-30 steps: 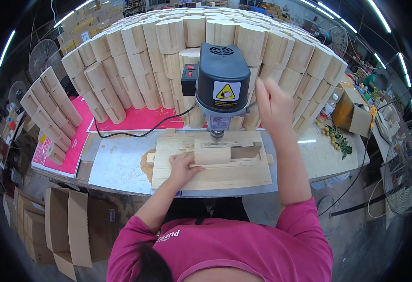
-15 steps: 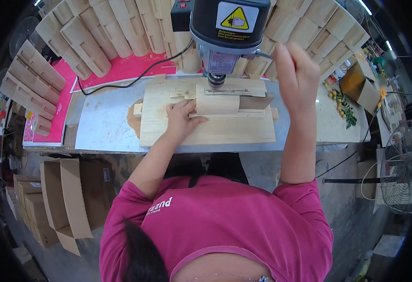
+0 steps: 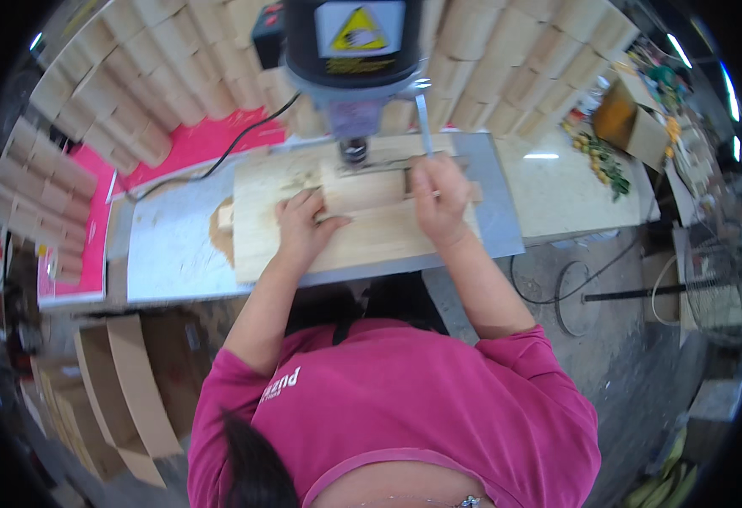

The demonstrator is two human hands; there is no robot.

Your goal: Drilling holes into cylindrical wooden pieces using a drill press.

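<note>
A pale wooden block (image 3: pixel 361 193) lies on a flat wooden jig board (image 3: pixel 362 241) on the bench. My left hand (image 3: pixel 305 224) grips the block's left end, its thumb along the near side. Over the block stands a drill press (image 3: pixel 345 93), whose chuck (image 3: pixel 353 151) is close above the block's far part; whether the bit is in the wood cannot be made out. My right hand (image 3: pixel 441 196) is closed around the lower end of the metal feed lever (image 3: pixel 424 123), to the right of the block. A dark slot-like part by the block's right end is partly behind that hand.
Stacks of grooved wooden blocks (image 3: pixel 168 68) line the back of the bench, with more at left on pink sheeting (image 3: pixel 91 212). A black cable (image 3: pixel 210 169) crosses behind the board. Open cardboard boxes (image 3: pixel 138 381) stand on the floor at left; a fan (image 3: pixel 714 296) is at right.
My right hand has come down and to the left, swinging the feed lever downward with it. My left hand stays at the block. The whole view has shifted a little.
</note>
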